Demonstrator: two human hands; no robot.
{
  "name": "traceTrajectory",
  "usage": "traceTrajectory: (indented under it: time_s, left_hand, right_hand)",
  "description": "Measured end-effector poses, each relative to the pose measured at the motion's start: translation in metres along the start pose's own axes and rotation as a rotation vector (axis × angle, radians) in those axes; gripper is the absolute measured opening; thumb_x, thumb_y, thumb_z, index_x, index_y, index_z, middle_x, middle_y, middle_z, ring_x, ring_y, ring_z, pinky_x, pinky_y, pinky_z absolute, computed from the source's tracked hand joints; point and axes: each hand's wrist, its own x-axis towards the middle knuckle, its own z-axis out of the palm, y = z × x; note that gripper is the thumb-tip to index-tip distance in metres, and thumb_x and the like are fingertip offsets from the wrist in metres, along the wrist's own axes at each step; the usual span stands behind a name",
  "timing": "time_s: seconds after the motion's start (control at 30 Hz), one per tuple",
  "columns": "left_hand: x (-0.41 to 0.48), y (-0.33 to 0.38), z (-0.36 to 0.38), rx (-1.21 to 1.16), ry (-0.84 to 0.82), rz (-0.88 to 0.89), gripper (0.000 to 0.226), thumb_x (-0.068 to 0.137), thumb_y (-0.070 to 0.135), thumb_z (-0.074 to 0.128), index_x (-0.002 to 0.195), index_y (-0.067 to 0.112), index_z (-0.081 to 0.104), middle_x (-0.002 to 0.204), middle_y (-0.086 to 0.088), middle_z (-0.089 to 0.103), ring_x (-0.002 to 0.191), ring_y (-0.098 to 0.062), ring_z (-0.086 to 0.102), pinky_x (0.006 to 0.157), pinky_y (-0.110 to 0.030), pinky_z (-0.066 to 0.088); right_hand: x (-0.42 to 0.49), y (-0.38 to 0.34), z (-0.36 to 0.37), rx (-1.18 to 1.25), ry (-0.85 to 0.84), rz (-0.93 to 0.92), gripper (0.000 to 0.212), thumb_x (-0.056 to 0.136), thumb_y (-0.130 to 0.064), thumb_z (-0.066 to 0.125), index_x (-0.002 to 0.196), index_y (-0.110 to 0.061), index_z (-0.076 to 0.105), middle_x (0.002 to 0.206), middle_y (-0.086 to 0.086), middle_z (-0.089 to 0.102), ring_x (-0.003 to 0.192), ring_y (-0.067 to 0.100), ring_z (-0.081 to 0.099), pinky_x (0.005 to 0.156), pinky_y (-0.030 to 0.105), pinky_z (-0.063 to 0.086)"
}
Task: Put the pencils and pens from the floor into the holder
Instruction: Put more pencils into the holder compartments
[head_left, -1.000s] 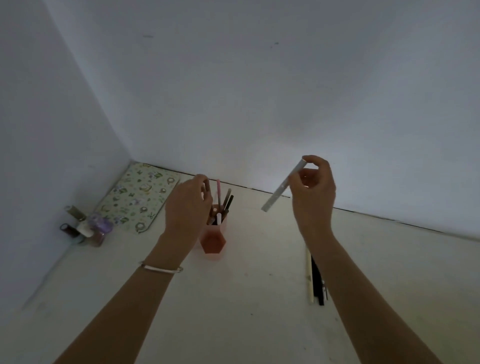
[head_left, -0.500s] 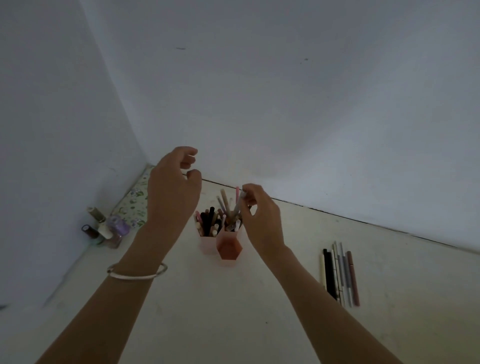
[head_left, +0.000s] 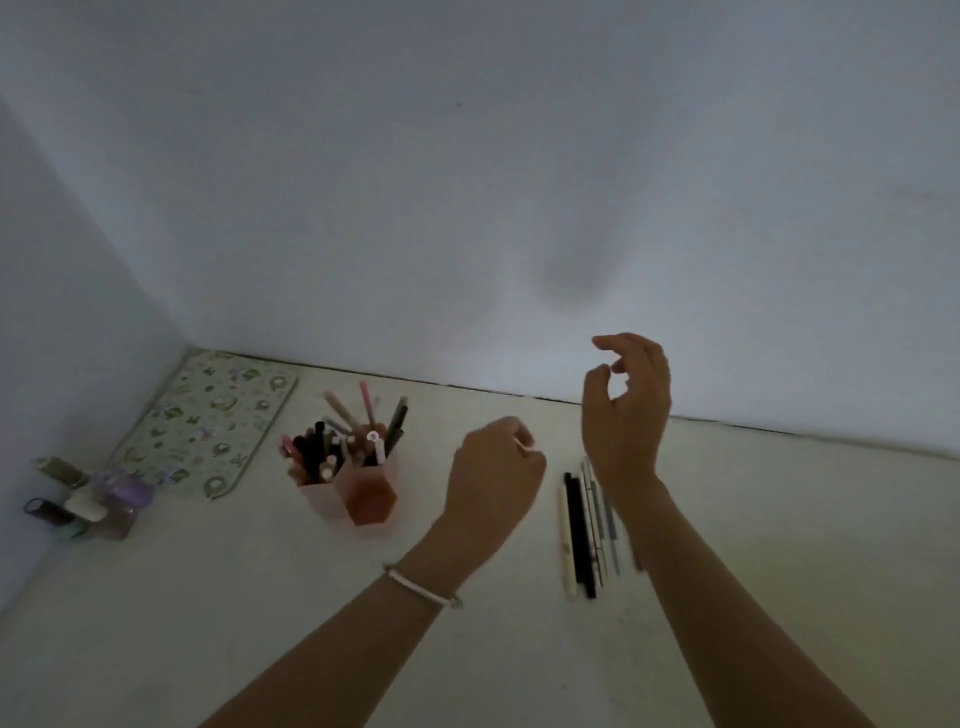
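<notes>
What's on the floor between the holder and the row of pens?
Head view: nothing lies on that floor stretch; only the left hand hovers between the holder and the pens.

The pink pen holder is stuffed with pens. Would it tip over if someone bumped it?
Perhaps. The pink pen holder is tall and narrow, and its pens lean out above the rim, so it may be top-heavy. It looks like light plastic, so a low nudge might just slide it across the floor instead.
</notes>
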Motion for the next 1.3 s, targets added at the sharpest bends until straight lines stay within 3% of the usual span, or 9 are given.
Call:
traceTrajectory:
  time_s: [0.17, 0.3, 0.47, 0.7, 0.83, 0.93, 1.03, 1.13, 1.3]
  left_hand:
    - [0.000, -0.031, 0.098, 0.085, -0.261, -0.267, 0.018, 0.083, 0.026, 0.061, 0.090, 0.011, 0.065, 0.091, -0.005, 0.069, 0.088, -0.023, 0.067, 0.069, -0.026, 0.048]
    - [-0.002, -0.037, 0.120, 0.131, -0.261, -0.325, 0.036, 0.081, 0.044, 0.070, 0.099, 0.014, 0.060, 0.098, -0.001, 0.064, 0.091, -0.022, 0.063, 0.069, -0.025, 0.041]
    - [-0.004, -0.046, 0.124, 0.186, -0.235, -0.352, 0.032, 0.079, 0.041, 0.073, 0.097, 0.018, 0.058, 0.101, 0.001, 0.064, 0.091, -0.019, 0.062, 0.069, -0.025, 0.041]
    - [-0.003, -0.050, 0.115, 0.318, -0.109, -0.321, 0.048, 0.081, 0.049, 0.057, 0.112, 0.013, 0.049, 0.108, -0.002, 0.057, 0.098, -0.023, 0.061, 0.075, -0.032, 0.047]
    - [-0.006, -0.055, 0.110, 0.576, -0.210, -0.181, 0.026, 0.096, 0.035, 0.049, 0.110, 0.013, 0.053, 0.114, -0.003, 0.061, 0.103, -0.021, 0.061, 0.078, -0.029, 0.046]
    - [0.002, -0.042, 0.089, 0.401, -0.154, -0.124, 0.019, 0.094, 0.030, 0.050, 0.099, 0.013, 0.057, 0.100, -0.003, 0.064, 0.089, -0.022, 0.063, 0.066, -0.028, 0.041]
    - [0.009, -0.005, 0.049, -0.069, 0.174, 0.168, 0.008, 0.091, 0.023, 0.055, 0.088, 0.016, 0.053, 0.077, 0.003, 0.058, 0.067, -0.015, 0.056, 0.056, -0.020, 0.043]
    - [0.006, 0.029, 0.007, -0.339, 0.377, 0.331, 0.007, 0.089, 0.015, 0.060, 0.089, 0.019, 0.053, 0.077, 0.005, 0.059, 0.067, -0.010, 0.056, 0.058, -0.015, 0.047]
    - [0.000, 0.030, -0.020, -0.389, 0.387, 0.350, 0.010, 0.089, 0.015, 0.061, 0.090, 0.021, 0.053, 0.078, 0.008, 0.060, 0.069, -0.011, 0.058, 0.058, -0.014, 0.048]
  right_hand:
    - [0.014, 0.047, -0.061, -0.075, 0.073, 0.136, 0.032, 0.076, 0.007, 0.047, 0.090, -0.015, 0.066, 0.101, 0.002, 0.063, 0.081, 0.015, 0.055, 0.068, 0.007, 0.037]
    - [0.005, 0.074, -0.087, -0.125, 0.087, 0.165, 0.034, 0.075, 0.012, 0.047, 0.082, -0.017, 0.065, 0.092, 0.001, 0.063, 0.076, 0.011, 0.051, 0.065, 0.005, 0.036]
    - [-0.006, 0.094, -0.093, -0.139, 0.049, 0.216, 0.034, 0.076, 0.013, 0.048, 0.076, -0.017, 0.063, 0.086, -0.005, 0.060, 0.072, -0.001, 0.051, 0.062, 0.006, 0.035]
    - [-0.015, 0.097, -0.080, -0.105, 0.025, 0.240, 0.033, 0.076, 0.012, 0.048, 0.077, -0.018, 0.063, 0.086, -0.003, 0.061, 0.071, -0.006, 0.051, 0.063, 0.006, 0.036]
    - [-0.016, 0.098, -0.074, -0.084, 0.032, 0.272, 0.032, 0.075, 0.008, 0.047, 0.077, -0.020, 0.063, 0.084, -0.006, 0.059, 0.068, -0.001, 0.050, 0.061, 0.009, 0.036]
    - [-0.017, 0.101, -0.073, -0.096, 0.059, 0.322, 0.032, 0.077, 0.008, 0.046, 0.078, -0.019, 0.063, 0.083, -0.005, 0.059, 0.065, 0.005, 0.048, 0.059, 0.010, 0.036]
    - [-0.021, 0.115, -0.074, -0.155, 0.057, 0.434, 0.028, 0.080, 0.006, 0.047, 0.086, -0.014, 0.066, 0.087, -0.001, 0.061, 0.071, 0.015, 0.050, 0.059, 0.009, 0.035]
    - [-0.036, 0.145, -0.070, -0.379, -0.161, 0.527, 0.019, 0.088, -0.004, 0.052, 0.100, -0.007, 0.067, 0.098, 0.007, 0.065, 0.085, 0.021, 0.058, 0.069, 0.020, 0.039]
    - [-0.070, 0.176, -0.057, -0.611, -0.502, 0.543, 0.031, 0.097, -0.021, 0.050, 0.123, -0.004, 0.053, 0.112, 0.020, 0.060, 0.099, 0.035, 0.060, 0.083, 0.039, 0.049]
